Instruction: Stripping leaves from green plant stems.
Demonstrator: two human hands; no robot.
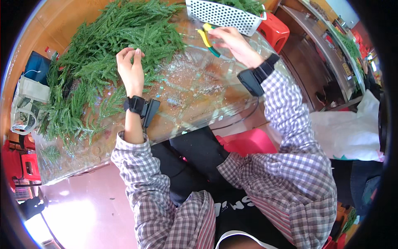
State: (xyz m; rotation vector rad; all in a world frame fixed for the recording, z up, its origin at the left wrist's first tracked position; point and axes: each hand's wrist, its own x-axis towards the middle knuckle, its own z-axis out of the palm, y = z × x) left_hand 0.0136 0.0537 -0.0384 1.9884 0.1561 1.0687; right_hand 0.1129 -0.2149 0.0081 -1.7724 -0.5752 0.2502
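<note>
Nearest to you were your checked sleeves (pixel 145 174), above your black trousers (pixel 199 153), and a pink stool (pixel 251 141) showed just under the edge of the table (pixel 184 118). Beyond the cuffs, you wore a black device on each wrist. The tabletop had a clear, shiny covering, and pale flecks (pixel 203 87) were scattered across its middle.

Your left hand (pixel 132 68) hung in front of the pile of green sprigs (pixel 120 31), its fingers loosely bent; I could not tell whether they pinched a sprig. The pile spread over the left and far parts of the table. A grey-white bag (pixel 31 101) and a blue bag (pixel 37 68) stood beyond its left side.

Farther out, your right hand (pixel 235 43) had its fingers at the yellow-and-green tool (pixel 204 39), right of the pile; I could not tell how firmly they gripped it. Just past it stood a white perforated basket (pixel 224 18) with more greenery inside, beside a red stool (pixel 275 31).
</note>
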